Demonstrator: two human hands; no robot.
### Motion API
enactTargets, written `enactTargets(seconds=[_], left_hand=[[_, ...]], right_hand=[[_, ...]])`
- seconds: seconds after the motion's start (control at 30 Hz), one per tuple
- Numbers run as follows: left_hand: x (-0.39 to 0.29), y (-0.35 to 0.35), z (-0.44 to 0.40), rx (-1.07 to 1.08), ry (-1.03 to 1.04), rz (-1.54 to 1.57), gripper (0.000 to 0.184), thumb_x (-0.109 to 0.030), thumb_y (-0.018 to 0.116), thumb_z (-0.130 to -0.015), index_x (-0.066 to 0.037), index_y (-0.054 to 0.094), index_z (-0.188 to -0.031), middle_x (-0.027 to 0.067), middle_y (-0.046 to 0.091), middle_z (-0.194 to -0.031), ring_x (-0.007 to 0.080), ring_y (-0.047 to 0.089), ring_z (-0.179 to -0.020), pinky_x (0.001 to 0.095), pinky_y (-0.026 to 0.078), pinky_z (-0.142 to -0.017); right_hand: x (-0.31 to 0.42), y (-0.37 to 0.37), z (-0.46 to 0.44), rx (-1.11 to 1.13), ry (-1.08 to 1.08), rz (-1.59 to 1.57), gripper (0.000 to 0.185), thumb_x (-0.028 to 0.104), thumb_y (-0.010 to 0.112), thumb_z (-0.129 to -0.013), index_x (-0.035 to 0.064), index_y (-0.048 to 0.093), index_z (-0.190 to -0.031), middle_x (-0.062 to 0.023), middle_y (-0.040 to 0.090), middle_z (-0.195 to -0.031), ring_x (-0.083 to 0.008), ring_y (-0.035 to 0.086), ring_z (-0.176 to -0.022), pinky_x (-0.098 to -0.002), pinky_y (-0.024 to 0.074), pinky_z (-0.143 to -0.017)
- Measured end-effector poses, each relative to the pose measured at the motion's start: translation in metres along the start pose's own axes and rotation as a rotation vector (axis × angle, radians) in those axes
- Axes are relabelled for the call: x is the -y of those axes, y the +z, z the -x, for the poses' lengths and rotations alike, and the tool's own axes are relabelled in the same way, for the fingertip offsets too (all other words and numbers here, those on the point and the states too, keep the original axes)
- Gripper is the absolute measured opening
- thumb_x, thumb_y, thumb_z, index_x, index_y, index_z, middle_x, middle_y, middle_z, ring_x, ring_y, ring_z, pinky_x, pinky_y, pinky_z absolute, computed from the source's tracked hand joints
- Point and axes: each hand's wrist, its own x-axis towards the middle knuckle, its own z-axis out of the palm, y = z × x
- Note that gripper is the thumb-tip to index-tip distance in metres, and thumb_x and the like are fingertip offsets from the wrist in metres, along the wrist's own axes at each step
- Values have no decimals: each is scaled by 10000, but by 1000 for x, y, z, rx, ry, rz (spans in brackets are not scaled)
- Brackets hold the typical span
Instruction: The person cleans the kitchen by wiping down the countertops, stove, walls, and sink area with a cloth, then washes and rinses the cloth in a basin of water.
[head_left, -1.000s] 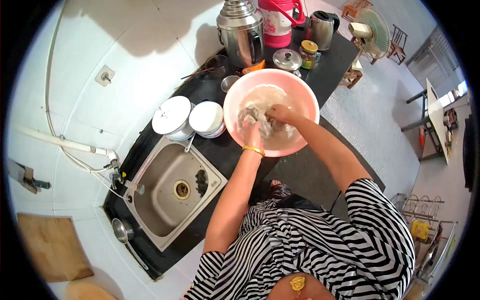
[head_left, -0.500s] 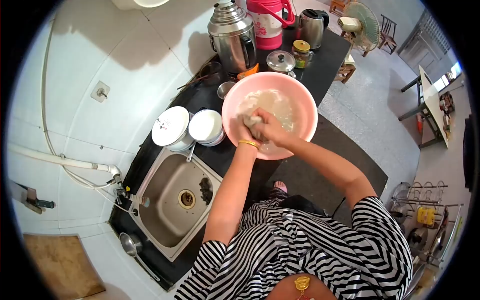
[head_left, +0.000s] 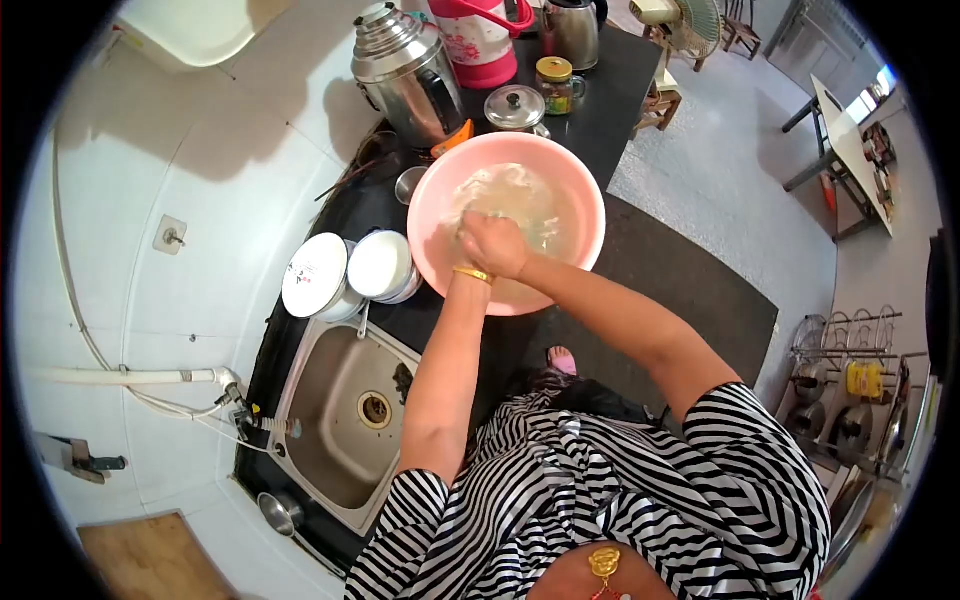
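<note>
Both hands are together over and partly in cloudy water in a pink basin (head_left: 590, 235). My right hand (head_left: 498, 244) is curled closed, its back toward me, and lies over the left. What it holds is hidden. My left hand (head_left: 468, 252), with a gold bracelet (head_left: 473, 273) at the wrist, is pressed against the right one, and its fingers are covered. Pale bits float in the water (head_left: 530, 195) around the hands.
Left of the basin stand white bowls (head_left: 380, 265) and a lidded container (head_left: 316, 275), near a steel sink (head_left: 335, 400) with dark scraps by its drain. Behind are a thermos (head_left: 408, 85), a pink flask (head_left: 475, 45), a lidded pot (head_left: 515, 108) and a jar (head_left: 557, 88).
The greyish soft lump seen between my hands is now out of sight. My right hand has closed over the left. The whole view has shifted, the counter items moving left.
</note>
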Motion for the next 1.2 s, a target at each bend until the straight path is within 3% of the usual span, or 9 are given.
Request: enactTargets(seconds=[0.33,0.4,0.5,0.63,0.8,1.0,1.03,1.13,1.2], left_hand=[[12,25,19,-267,83,-238,400,-384,454,-816,-126,449,-1122,33,511,-1063,170,502,-942,325,423,-761],[3,3,10,-239,105,-225,469,-399,523,-762,-147,429,-1146,34,455,-1132,192,455,-991,362,395,-769],[-16,27,37,-544,130,-467,702,-498,571,-668,-188,302,-1238,82,252,-1287,306,292,-1100,622,193,-865],[-15,28,37,-660,95,-432,769,-510,550,-676,-184,223,-1292,120,177,-1332,359,225,-1162,639,96,-892],[-7,13,34,-426,-226,-224,786,-525,489,-704,-196,146,-1329,95,100,-1379,374,73,-1244,673,93,-855],[-11,36,51,-270,-142,-76,644,-575,345,-754,-195,293,-1271,116,207,-1328,403,156,-1202,727,138,-781],[-19,64,69,-357,-77,-201,602,-552,310,-784,-116,383,-1192,130,370,-1204,378,329,-1093,633,252,-840],[-29,-10,20,247,300,-163,491,-508,329,-818,-154,456,-1132,95,458,-1122,304,435,-999,526,288,-899],[-25,12,47,398,124,268,523,-454,313,-836,-13,446,-1083,133,523,-978,273,501,-864,395,397,-815]], right_hand=[[-79,-17,-24,89,434,323,276,293,403,-817,32,492,-834,-208,569,-775,-354,556,-710,-449,426,-643],[-94,-21,-25,101,515,334,300,315,397,-825,33,486,-875,-220,566,-808,-358,556,-733,-453,422,-664],[-112,-10,-25,-73,735,251,380,342,473,-784,12,475,-973,-197,542,-950,-314,544,-861,-430,409,-766],[-84,5,1,246,528,515,498,380,521,-742,41,406,-1088,-177,536,-981,-318,501,-962,-478,326,-847],[-69,-16,-4,574,593,479,528,320,586,-697,82,394,-1126,-157,565,-905,-330,495,-967,-520,276,-870],[-23,-23,-10,167,469,-249,304,159,583,-651,56,505,-926,-132,549,-817,-236,527,-867,-348,388,-770],[5,-38,-8,182,465,-490,273,138,565,-650,41,505,-898,-126,534,-815,-214,522,-836,-312,395,-737],[36,-32,9,137,299,-678,236,112,534,-651,18,493,-863,-129,500,-822,-219,501,-802,-301,395,-714],[47,-27,21,76,145,-624,229,106,522,-653,11,480,-856,-139,481,-831,-244,486,-800,-326,387,-723]])
